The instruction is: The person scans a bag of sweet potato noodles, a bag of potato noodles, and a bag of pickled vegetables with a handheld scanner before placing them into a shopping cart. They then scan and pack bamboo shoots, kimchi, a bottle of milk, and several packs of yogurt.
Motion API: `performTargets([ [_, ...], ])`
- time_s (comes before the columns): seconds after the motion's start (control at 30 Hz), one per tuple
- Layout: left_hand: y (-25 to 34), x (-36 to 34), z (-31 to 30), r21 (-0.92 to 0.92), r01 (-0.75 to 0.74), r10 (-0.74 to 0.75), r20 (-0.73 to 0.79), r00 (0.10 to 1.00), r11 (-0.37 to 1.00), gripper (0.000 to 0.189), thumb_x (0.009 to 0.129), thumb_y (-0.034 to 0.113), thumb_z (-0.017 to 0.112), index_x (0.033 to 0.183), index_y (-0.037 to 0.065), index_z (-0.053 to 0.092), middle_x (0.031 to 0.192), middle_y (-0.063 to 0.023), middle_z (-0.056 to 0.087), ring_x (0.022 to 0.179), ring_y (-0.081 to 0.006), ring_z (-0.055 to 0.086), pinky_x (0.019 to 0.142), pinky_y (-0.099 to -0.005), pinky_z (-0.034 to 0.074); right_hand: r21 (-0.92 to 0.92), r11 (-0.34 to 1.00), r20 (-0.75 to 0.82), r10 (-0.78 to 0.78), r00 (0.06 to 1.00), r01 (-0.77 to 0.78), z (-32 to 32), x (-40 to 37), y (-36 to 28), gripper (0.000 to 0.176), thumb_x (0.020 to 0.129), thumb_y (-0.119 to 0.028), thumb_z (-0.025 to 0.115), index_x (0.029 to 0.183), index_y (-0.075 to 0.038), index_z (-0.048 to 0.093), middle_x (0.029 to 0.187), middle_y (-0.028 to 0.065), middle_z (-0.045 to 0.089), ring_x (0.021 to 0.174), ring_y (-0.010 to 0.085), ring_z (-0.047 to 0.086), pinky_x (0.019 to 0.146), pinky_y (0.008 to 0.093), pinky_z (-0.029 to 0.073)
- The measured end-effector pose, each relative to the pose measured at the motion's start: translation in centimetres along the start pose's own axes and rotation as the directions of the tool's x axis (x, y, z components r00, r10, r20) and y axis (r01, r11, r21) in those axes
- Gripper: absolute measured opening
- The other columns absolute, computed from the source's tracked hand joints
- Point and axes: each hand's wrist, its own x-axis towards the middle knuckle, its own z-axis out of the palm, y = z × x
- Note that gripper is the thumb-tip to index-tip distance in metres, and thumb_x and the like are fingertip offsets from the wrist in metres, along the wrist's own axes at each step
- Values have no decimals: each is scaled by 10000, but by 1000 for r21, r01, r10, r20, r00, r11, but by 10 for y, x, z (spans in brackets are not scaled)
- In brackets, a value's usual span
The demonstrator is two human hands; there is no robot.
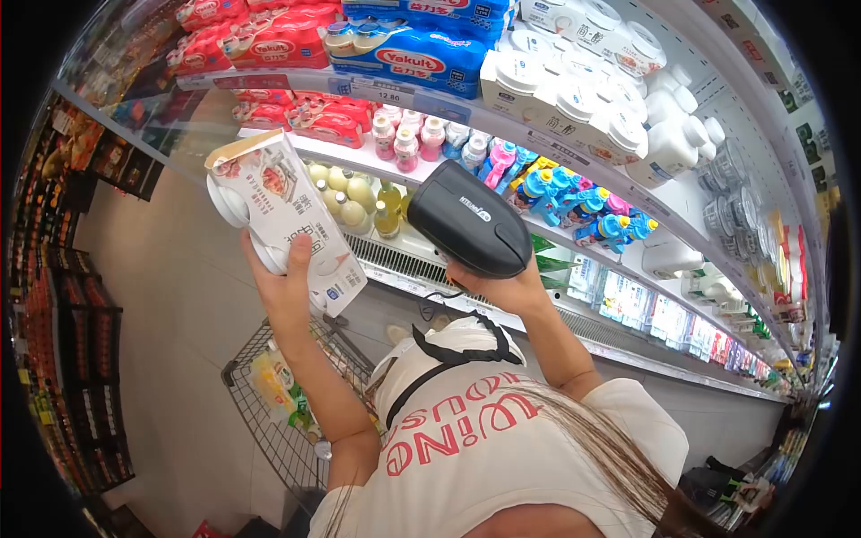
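Note:
A white yogurt multipack (pixel 300 215) in a printed cardboard sleeve is gripped in my left hand (pixel 285 287), its white lids facing left and its printed face towards me. The thumb presses on the printed side. My right hand (pixel 498 282) is wrapped round the handle of a black barcode scanner (pixel 471 220), which is held up in front of the fridge shelves. Most of the right fingers are hidden under the scanner. Pack and scanner are apart, with small bottles on the shelf visible between them.
Fridge shelves ahead hold red and blue Yakult packs (pixel 404 58), white yogurt packs (pixel 565 99) and colourful small bottles (pixel 538 188). A wire shopping cart (pixel 260 430) with goods in it stands at lower left. Dark display racks (pixel 81 359) line the far left, across the grey floor (pixel 161 296).

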Motion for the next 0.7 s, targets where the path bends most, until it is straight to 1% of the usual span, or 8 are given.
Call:
performTargets([
  [0.07,25,1,35,177,-138,142,-9,990,974,688,838,177,754,1342,-32,335,1185,-151,536,1054,-194,554,884,-305,471,214,969,23,124,992,-126,-14,-7,12,453,784,-147,785,1182,-22,607,1080,94,672,954,167,642,845,317,514],
  [0.13,37,9,64,25,-91,90,60,994,996,693,842,152,738,1361,-20,312,1215,-154,513,1085,-197,542,910,-316,464,343,939,-50,52,997,-32,-16,-10,12,374,798,-119,767,1145,-36,653,1084,88,690,960,166,660,851,322,511],
  [0.17,43,13,84,-65,-62,69,115,991,996,697,843,139,730,1371,-14,301,1230,-155,502,1101,-199,536,923,-322,460,68,984,-54,-164,985,167,-22,-15,28,571,886,-244,695,1358,-6,478,1211,118,599,979,179,601,834,310,501],
  [0.23,60,8,134,-361,37,25,165,986,932,694,841,130,722,1366,-10,291,1238,-157,488,1117,-203,531,932,-335,462,-320,877,-135,-416,899,357,-29,-20,18,602,877,-265,699,1368,-2,470,1342,143,503,1101,210,552,913,341,461],
  [0.33,67,13,185,-573,181,-1,300,954,799,683,837,123,712,1347,-14,279,1235,-156,476,1138,-208,521,945,-351,464,-354,857,-276,-479,833,375,-42,-28,2,600,861,-269,710,1345,12,493,1471,158,392,1236,231,487,1002,364,397],
  [0.43,68,10,227,-628,279,-22,386,922,727,631,853,151,690,1314,-17,293,1245,-161,464,1156,-230,517,950,-386,475,-350,880,-394,-450,802,322,-59,-32,0,536,852,-221,721,1303,2,536,1371,127,491,1171,208,529,964,343,425],
  [0.53,64,4,260,-566,332,-94,408,908,755,557,875,176,664,1295,-7,346,1236,-162,489,1155,-263,544,906,-451,515,-310,928,-619,-363,696,208,-76,-22,-4,312,773,-160,788,1044,-45,684,957,69,702,852,190,663,799,329,511],
  [0.7,56,-7,289,-572,327,-5,491,871,752,490,858,83,666,1243,-23,381,1207,-165,504,1119,-251,566,891,-416,541,15,910,-773,-253,582,415,-120,4,2,313,821,-139,772,1083,-10,659,993,47,677,880,113,615,787,273,492],
])
